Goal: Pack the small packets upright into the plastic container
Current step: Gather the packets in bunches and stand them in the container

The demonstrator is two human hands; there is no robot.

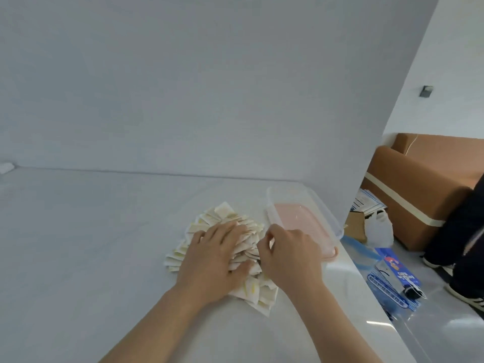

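The left hand [213,255] lies flat with fingers spread on the packets [230,218], a pile on the table [91,244]. The right hand [290,254] is beside it, fingers curled, pinching packets at the pile's edge. The container [324,213] sits empty just past the right hand.

I see cream-white packets [230,247] with pale yellow marks on my white table [91,231], a clear container [301,203] over a pink lid [306,224], and tan boxes [419,184] beyond.
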